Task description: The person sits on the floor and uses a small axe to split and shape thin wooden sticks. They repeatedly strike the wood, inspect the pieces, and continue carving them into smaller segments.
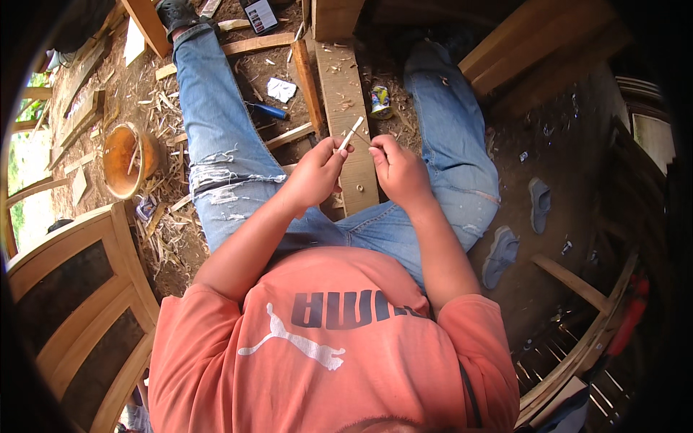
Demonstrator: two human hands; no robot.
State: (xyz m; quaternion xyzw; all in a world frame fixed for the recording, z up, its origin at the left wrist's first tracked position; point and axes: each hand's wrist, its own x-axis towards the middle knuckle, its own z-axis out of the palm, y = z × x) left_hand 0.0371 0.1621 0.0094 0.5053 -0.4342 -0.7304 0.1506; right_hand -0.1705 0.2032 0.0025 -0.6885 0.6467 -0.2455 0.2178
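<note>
Above a wooden beam between my spread legs, my left hand is closed around a slim white stick that looks like a cigarette. Its far end points up and to the right, past the fingers. Close by on the right, my right hand pinches a thin dark sliver, held near the white stick. Whether the two touch I cannot make out. A small round ring-like mark or piece shows on the beam beneath my hands.
An orange-brown bucket stands among wood shavings at left. A blue-handled tool, crumpled white paper and a yellow-green packet lie around the beam. Wooden frames lean at lower left; grey slippers lie at right.
</note>
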